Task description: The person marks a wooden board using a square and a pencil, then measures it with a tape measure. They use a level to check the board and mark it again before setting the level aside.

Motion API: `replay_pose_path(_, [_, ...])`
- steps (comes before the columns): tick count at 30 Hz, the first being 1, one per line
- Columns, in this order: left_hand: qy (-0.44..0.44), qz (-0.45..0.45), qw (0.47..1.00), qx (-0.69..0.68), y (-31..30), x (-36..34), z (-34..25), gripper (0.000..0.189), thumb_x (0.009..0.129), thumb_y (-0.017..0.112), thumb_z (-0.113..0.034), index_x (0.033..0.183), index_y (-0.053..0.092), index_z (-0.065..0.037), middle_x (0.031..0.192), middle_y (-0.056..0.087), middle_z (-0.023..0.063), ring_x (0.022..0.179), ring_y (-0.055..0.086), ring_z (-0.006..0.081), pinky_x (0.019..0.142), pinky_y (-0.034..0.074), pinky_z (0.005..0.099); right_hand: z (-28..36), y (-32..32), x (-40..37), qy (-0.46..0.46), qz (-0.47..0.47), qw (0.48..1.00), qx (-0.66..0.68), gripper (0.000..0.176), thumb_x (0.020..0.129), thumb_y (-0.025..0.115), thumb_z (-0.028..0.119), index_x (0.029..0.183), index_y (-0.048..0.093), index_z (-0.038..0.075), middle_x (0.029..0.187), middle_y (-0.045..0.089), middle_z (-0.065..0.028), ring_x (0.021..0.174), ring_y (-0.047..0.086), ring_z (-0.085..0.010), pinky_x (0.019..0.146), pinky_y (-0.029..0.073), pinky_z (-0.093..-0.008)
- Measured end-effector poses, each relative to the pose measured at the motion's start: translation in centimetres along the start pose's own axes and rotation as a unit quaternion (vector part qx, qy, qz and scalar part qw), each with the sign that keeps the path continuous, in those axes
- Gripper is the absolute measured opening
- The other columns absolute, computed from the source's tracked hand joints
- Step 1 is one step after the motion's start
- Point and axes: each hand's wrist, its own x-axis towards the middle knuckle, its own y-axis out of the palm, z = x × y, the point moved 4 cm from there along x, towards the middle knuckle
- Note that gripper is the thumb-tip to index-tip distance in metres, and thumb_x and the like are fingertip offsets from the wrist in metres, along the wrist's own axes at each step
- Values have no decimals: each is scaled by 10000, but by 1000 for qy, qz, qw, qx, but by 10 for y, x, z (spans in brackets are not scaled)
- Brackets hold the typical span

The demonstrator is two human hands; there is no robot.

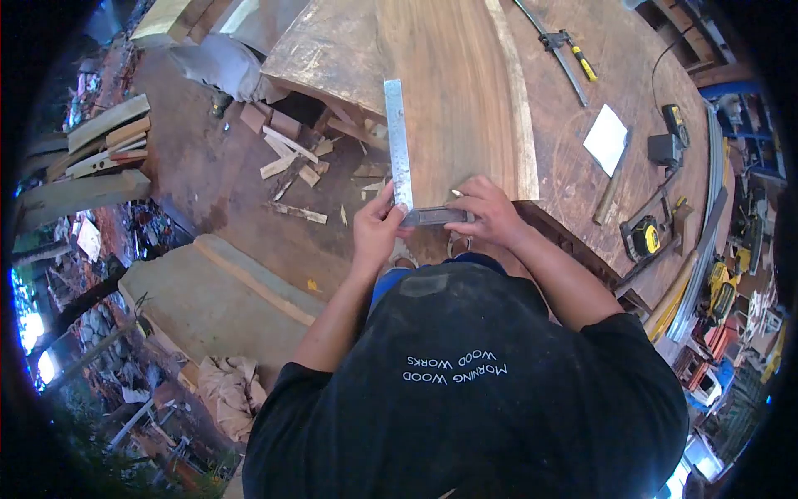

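Note:
A metal try square [399, 141] lies against the near end of a wooden slab [457, 100]. Its long blade runs along the slab's left edge, and its dark stock crosses the end in front of me. My left hand [378, 229] is closed on the square's corner, thumb on the metal. At the other end of the stock, my right hand [486, 212] has its fingers curled around a pale-tipped pencil [456, 193] and touches the square as well. The rest of the pencil is hidden by the fingers.
On the workbench [565, 158] to the right lie a bar clamp [565, 58], white paper [606, 135], a yellow tape measure [644, 237] and a black charger [663, 150]. Wood offcuts [291, 158] litter the floor at left. A large board [216, 287] lies lower left.

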Motion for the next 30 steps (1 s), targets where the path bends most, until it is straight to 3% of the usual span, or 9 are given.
replay_pose_path(8, [0,15,999,35,-3,3,5,533,894,589,-23,1402,427,-14,938,679,101,663,655,144,560,570,267,-1,1,-1,2,11,1000,-13,377,637,837,258,932,685,80,962,595,-118,922,554,-316,796,463,-404])
replay_pose_path(11, [14,6,1000,12,-4,4,7,513,893,599,-61,1387,463,-35,849,683,91,618,661,152,533,541,252,-1,1,-2,3,7,1000,-10,370,642,835,258,930,684,84,972,596,-120,927,553,-316,799,462,-403])
replay_pose_path(20, [8,7,999,31,0,1,-1,522,894,590,-47,1393,442,-9,928,690,98,625,656,136,528,539,239,2,0,-2,4,3,1000,-13,364,643,830,240,932,670,87,964,579,-95,932,539,-296,808,470,-389])
replay_pose_path(22, [6,20,999,33,-1,3,3,535,895,585,-37,1404,423,-11,963,681,106,720,670,156,587,577,278,0,0,-4,4,2,1000,-10,370,657,822,268,943,672,86,965,582,-102,939,542,-299,806,472,-392])
replay_pose_path(26, [26,3,999,19,-1,0,2,500,902,574,-17,1384,445,6,1010,666,120,714,661,157,568,570,264,-5,7,-8,0,26,999,-31,409,683,800,342,966,667,79,980,589,-120,948,545,-323,814,463,-412])
replay_pose_path(28, [55,37,998,4,-1,2,4,478,911,557,8,1373,438,39,1081,637,143,787,658,173,597,592,282,-9,10,-10,-8,43,998,-45,444,693,789,371,998,661,74,1021,596,-131,961,542,-335,826,458,-423])
replay_pose_path(30, [43,56,997,29,-5,6,8,499,908,539,17,1388,406,49,1052,646,137,777,656,166,584,590,286,-6,10,-9,-34,22,998,-51,437,699,782,364,999,655,73,1038,594,-128,967,533,-334,822,460,-424])
